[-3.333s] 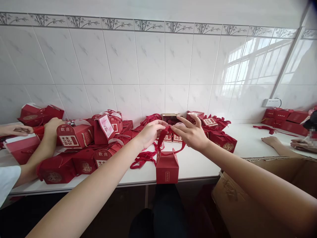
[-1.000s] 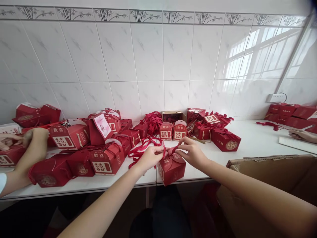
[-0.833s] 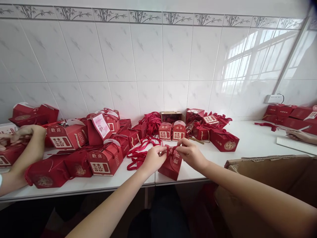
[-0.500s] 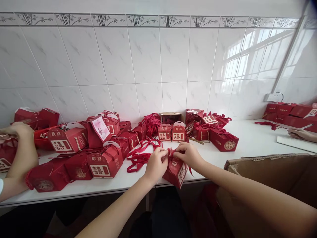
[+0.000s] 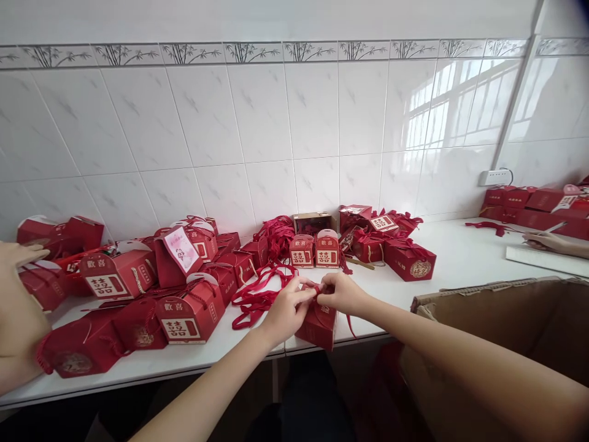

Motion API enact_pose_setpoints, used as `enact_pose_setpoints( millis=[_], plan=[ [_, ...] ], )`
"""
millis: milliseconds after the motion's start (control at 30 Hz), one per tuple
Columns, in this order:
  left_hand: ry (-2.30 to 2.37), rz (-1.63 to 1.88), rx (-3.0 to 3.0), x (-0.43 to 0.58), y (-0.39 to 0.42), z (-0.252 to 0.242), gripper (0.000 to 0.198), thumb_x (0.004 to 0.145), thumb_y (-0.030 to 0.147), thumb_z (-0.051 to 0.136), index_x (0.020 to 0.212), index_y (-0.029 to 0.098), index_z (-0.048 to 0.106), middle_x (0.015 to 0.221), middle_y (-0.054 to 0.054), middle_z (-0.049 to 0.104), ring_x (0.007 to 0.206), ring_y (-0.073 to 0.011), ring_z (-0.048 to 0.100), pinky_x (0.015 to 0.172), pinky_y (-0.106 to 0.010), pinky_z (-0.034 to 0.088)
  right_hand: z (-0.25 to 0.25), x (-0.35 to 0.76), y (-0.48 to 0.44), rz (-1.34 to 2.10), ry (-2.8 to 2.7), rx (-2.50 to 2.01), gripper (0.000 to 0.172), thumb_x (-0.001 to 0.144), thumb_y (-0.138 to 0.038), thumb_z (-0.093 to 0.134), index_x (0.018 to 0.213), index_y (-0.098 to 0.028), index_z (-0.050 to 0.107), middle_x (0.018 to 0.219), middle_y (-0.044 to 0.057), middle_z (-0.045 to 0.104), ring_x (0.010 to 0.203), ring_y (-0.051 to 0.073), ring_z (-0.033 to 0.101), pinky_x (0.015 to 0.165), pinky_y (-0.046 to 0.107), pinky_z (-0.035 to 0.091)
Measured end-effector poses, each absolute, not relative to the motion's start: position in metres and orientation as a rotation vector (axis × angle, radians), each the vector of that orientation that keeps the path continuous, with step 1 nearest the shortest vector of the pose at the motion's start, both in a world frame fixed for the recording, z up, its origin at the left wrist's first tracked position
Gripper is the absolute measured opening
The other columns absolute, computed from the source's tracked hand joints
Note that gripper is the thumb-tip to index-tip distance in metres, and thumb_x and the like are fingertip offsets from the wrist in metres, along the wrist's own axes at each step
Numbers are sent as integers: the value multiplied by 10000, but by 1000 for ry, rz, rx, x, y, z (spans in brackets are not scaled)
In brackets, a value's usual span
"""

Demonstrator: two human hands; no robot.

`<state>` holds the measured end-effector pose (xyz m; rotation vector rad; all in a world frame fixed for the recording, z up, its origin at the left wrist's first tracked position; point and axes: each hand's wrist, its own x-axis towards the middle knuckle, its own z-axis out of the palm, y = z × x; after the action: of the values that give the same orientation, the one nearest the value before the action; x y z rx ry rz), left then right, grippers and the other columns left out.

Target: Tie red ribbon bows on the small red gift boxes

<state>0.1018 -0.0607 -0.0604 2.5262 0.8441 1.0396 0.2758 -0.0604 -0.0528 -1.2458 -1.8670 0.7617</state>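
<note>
White table (image 5: 451,252): left hand (image 5: 284,312) and right hand (image 5: 346,294), both grips closed, pinch ribbon (image 5: 318,288) atop a box (image 5: 317,326).

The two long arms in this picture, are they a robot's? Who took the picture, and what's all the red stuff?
There's no robot: they're a person's own bare arms. One camera worn on that person's head looks forward and down, so the arms reach in from below. The left hand and right hand meet over a red box, their grip on the ribbon at its top. The white table also bears more red boxes and loose ribbons. At far left is someone else's arm; at far right, another person's hand holds a pen by a white pad.
</note>
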Motion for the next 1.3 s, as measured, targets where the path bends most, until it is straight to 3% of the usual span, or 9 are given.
enact_pose_setpoints(
  millis=[167, 433, 600, 867, 1067, 1300],
  plan=[
    [716, 804, 2729, 94, -51, -45, 284, 857, 147, 438, 822, 221, 710, 1061, -77, 552, 918, -167, 562, 799, -285, 464, -51, 275, -63, 531, -2076, -1191, 243, 605, -175, 583, 513, -185, 359, 553, -52, 378, 535, 86, 355, 499, 228, 256],
    [789, 982, 2542, 98, -44, -48, 230, 801, 176, 507, 733, 219, 723, 915, -65, 618, 840, -166, 581, 754, -288, 472, -53, 272, -63, 410, -2158, -1154, 166, 633, -169, 598, 540, -165, 462, 687, -5, 443, 622, 110, 456, 581, 226, 349],
    [919, 989, 2384, 91, -39, -53, 164, 798, 254, 549, 764, 190, 696, 958, -82, 592, 825, -165, 574, 689, -260, 475, -51, 278, -58, 310, -2188, -1315, 122, 686, -190, 578, 586, -160, 515, 759, 26, 503, 674, 123, 498, 616, 226, 368],
    [960, 693, 2471, 65, -48, -37, 169, 846, 326, 492, 788, 204, 593, 1203, -85, 525, 1149, -224, 475, 1007, -384, 349, -48, 301, -52, 250, -2253, -1428, 135, 690, -217, 566, 574, -172, 512, 777, 66, 567, 670, 164, 506, 585, 260, 346],
    [940, 581, 2278, 74, -46, -46, 282, 876, 410, 433, 722, 191, 519, 1346, -84, 433, 1262, -229, 371, 1026, -396, 323, -47, 296, -59, 164, -2288, -1415, 198, 736, -202, 524, 544, -161, 538, 855, 97, 600, 768, 189, 546, 666, 275, 383],
    [1309, 714, 2783, 71, -42, -45, 361, 849, 409, 482, 583, 180, 566, 1033, -59, 606, 1105, -283, 432, 974, -564, 252, -42, 298, -67, 57, -2394, -1372, 157, 713, -222, 560, 574, -163, 600, 932, 71, 621, 887, 220, 547, 794, 328, 381]
  ],
)
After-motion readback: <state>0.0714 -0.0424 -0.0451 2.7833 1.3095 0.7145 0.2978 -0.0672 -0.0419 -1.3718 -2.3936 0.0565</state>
